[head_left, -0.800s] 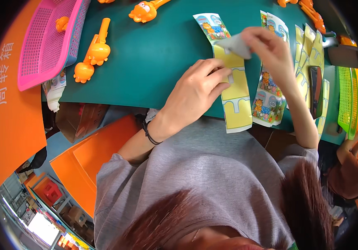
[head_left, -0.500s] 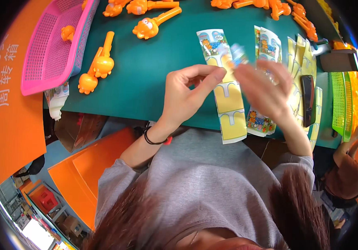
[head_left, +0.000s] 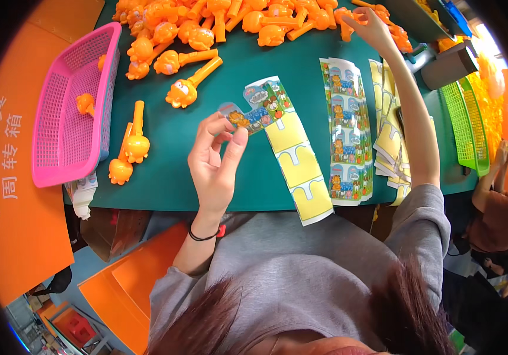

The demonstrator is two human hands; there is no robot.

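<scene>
My left hand (head_left: 217, 160) pinches a small colourful cartoon sticker (head_left: 243, 116) lifted off a long backing strip (head_left: 292, 160) that is mostly bare yellow. My right hand (head_left: 367, 22) stretches to the far side of the green table (head_left: 171, 142) and grasps an orange plastic toy (head_left: 348, 15) at the edge of the toy pile (head_left: 218, 21). A full sticker sheet (head_left: 346, 127) lies to the right of the strip.
A pink mesh basket (head_left: 70, 100) at the left holds one orange piece. Loose orange toys (head_left: 131, 145) lie beside it. More sticker sheets (head_left: 391, 133) are stacked at right, then a green basket (head_left: 464, 121). Another person (head_left: 493, 207) sits at the right edge.
My right hand left the sticker strip and reached far up to the orange toys. My left hand now holds the peeled sticker alone. The view has tilted toward the toy pile.
</scene>
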